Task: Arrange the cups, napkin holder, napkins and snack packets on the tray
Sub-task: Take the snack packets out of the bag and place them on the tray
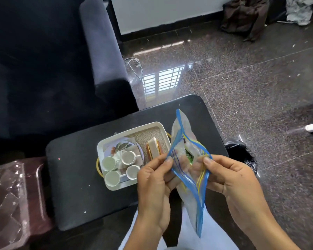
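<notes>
At the far left a dark brown stand [34,192] draped in clear plastic film touches the edge of the black tabletop [74,177]. A dark sofa [49,56] sits behind it. On the tabletop lies a white tray [159,126] with a woven mat inside. Four white cups [108,163] cluster in the tray's near left part, resting on a floral napkin [122,146]. Just right of them, still inside the tray, a gold napkin holder [153,147] stands upright with white napkins packed in it.

The left hand [153,192] hovers over the tray's near right corner, its fingers [167,160] pinching one side of the mouth of a clear zip bag [188,156] with blue and yellow seal strips. The bag hangs in the air between the hands, just right of the tray and partly over its right edge. Something green, likely a snack packet [189,156], shows through the plastic; it is too blurred to tell more. The right hand [231,177] grips the opposite side of the bag's mouth, fingers [208,160] pinched on the seal.

Further right a black plastic bag [242,154] lies on the speckled floor [260,87].
</notes>
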A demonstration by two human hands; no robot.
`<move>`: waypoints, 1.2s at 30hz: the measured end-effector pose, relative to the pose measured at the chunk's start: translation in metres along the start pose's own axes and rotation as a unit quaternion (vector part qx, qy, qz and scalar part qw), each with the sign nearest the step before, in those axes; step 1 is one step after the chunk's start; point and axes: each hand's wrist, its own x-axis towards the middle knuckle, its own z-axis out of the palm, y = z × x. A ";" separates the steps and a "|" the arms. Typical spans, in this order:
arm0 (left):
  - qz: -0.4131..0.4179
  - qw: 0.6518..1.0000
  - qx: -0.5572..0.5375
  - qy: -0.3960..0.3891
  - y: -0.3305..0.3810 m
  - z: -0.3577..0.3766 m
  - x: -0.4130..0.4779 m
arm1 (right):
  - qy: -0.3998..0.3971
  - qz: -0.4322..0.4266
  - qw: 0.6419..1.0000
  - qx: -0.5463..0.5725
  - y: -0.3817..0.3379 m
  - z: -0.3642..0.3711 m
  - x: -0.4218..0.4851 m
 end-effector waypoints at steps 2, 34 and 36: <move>-0.003 0.999 -0.040 0.005 -0.002 0.011 0.014 | 0.004 0.007 1.000 0.025 -0.006 -0.014 0.016; 0.039 0.990 -0.102 0.092 -0.075 0.111 0.054 | 0.126 -0.240 0.893 -0.359 -0.021 -0.112 0.091; 0.031 0.988 -0.116 0.097 -0.074 0.110 0.049 | 0.117 -0.363 0.810 -0.446 -0.025 -0.112 0.077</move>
